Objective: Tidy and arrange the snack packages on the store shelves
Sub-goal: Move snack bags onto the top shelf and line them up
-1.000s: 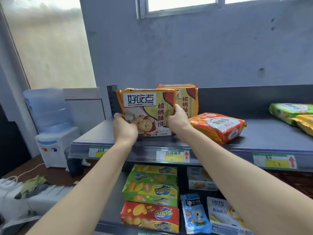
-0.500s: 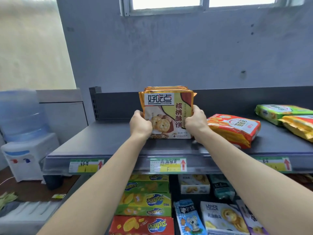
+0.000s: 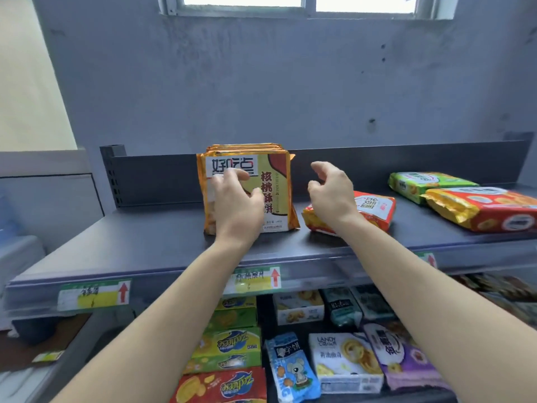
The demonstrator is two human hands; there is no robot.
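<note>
A row of orange-and-yellow walnut cookie packages (image 3: 276, 181) stands upright on the dark top shelf (image 3: 145, 237), against its back panel. My left hand (image 3: 235, 205) lies in front of the front package, with fingers spread and lightly bent against its face. Just right of the row, my right hand (image 3: 331, 193) hovers with loosely curled fingers and holds nothing. It is above the near end of a red-and-orange snack package (image 3: 374, 207) that lies flat on the shelf.
A green package (image 3: 421, 181) and a red-and-gold package (image 3: 494, 210) lie flat at the shelf's right end. Price labels (image 3: 255, 280) line the front edge. On the lower shelf are stacked chip boxes (image 3: 232, 344), a blue koala pack (image 3: 290, 370) and a Landy cookie pack (image 3: 345, 362).
Both hands let go of the sides of the cookie packages. My left hand moved onto the front face and my right hand drew away to the right. The view moved closer.
</note>
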